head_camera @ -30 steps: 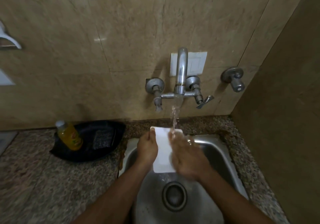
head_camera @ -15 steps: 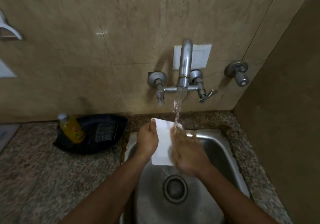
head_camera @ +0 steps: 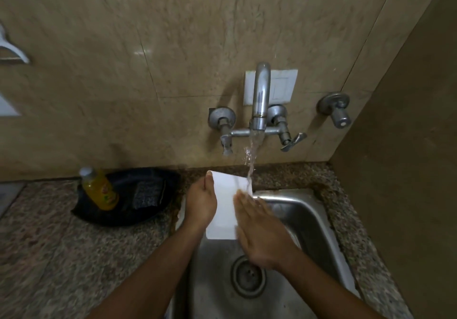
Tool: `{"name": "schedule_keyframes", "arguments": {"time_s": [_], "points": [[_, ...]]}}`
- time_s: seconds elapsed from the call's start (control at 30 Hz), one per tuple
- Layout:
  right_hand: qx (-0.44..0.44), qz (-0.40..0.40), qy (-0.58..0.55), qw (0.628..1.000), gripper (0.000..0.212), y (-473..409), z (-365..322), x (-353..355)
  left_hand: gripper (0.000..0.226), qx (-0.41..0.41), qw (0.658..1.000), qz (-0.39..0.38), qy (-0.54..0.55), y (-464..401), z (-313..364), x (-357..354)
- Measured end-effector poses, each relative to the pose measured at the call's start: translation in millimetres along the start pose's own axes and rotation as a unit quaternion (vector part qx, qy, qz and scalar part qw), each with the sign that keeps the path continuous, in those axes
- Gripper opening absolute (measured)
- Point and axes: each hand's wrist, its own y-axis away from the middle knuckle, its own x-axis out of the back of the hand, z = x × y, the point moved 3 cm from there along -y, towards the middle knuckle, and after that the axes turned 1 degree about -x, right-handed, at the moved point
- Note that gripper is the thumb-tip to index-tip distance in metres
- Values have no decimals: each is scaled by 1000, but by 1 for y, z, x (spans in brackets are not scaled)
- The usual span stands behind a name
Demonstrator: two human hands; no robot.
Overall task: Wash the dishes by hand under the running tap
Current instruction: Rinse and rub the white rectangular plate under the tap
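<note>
Head view first: nearest to us, our two forearms reach in from the bottom edge over the steel sink, whose round drain lies below and between our wrists. Our right hand lies with straight fingers flat against the right side of a white rectangular dish, fingertips up near its far right corner; motion blur softens that hand. Our left hand grips the dish along its left edge, thumb up at the far left corner, fingers hidden behind it. We hold the dish over the sink's far left part, tilted so its far edge rises above the rim. Water falls from the tap and strikes the dish's far right corner, right by our right fingertips. On the speckled stone worktop, left of the sink and close to the wall, sits a black tray carrying a tilted yellow bottle and a dark scrubbing pad. Farther back, the tap's two handles stand on the tiled wall, a white plate behind the spout, and a separate valve toward the right corner.
</note>
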Motion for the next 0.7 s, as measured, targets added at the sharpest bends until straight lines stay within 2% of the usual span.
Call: {"name": "schedule_keyframes", "arguments": {"time_s": [0.1,0.23,0.37,0.5,0.63,0.7], "points": [[-62,23,-4,998,74,-24,19,3,55,14,1000,-23,11,4,2,-2],[-14,-7,13,1000,74,2,1,-14,54,-5,1000,-13,3,2,-2,3],[-79,48,28,995,75,-19,16,-5,54,11,999,-35,11,3,4,0],[6,-2,-4,1000,70,6,-3,-9,54,1,1000,-15,9,-1,-3,4],[-15,23,8,1000,69,-12,14,2,53,20,999,-26,38,2,-3,0],[13,17,1,1000,70,-4,2,-5,52,22,999,-9,48,0,1,-1]]}}
